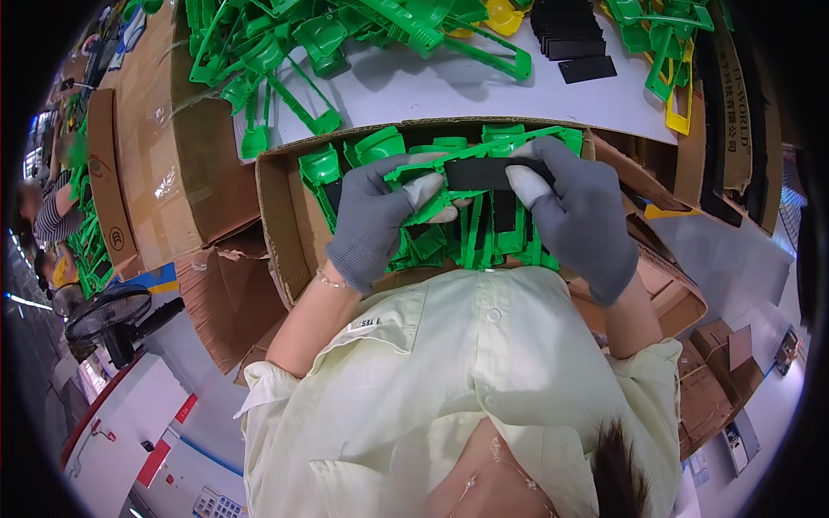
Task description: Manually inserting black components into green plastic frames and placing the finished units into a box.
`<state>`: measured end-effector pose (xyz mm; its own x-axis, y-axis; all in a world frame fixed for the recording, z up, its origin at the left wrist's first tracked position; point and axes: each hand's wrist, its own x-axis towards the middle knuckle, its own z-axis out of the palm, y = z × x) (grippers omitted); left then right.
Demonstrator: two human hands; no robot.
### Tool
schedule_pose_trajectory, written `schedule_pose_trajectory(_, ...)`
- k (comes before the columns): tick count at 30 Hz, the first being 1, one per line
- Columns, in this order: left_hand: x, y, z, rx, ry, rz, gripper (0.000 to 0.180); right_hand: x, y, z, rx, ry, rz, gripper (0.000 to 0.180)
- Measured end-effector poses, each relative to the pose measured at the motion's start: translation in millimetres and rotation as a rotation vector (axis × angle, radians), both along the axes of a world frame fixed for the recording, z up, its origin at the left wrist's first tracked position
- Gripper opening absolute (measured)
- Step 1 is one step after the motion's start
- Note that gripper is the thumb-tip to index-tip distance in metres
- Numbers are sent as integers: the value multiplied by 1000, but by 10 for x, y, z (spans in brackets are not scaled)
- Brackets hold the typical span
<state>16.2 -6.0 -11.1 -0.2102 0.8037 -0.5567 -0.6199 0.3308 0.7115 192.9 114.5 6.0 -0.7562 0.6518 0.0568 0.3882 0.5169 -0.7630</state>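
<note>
My left hand [377, 211], in a grey glove with pale fingertips, is closed on one end of a green plastic part [430, 210] with a long frame. A flat black strip [479, 174] lies along that frame. My right hand [580, 211], gloved the same way, pinches the strip's right end between thumb and fingers, close to the green frame. Both hands are over an open cardboard box [281, 203] that holds several more green parts [320, 164], some with black strips in them.
Behind the box, a white table [384, 97] bears a heap of green parts [324, 39], a row of black strips [570, 39] and a few yellow parts [503, 15]. Large cartons [155, 164] flank it. A black fan [108, 319] and co-workers [59, 216] are at left.
</note>
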Motion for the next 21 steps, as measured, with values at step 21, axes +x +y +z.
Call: schedule_pose_trajectory(21,-223,-69,315,-210,326,-436,19,330,-500,-396,-438,-282,-7,21)
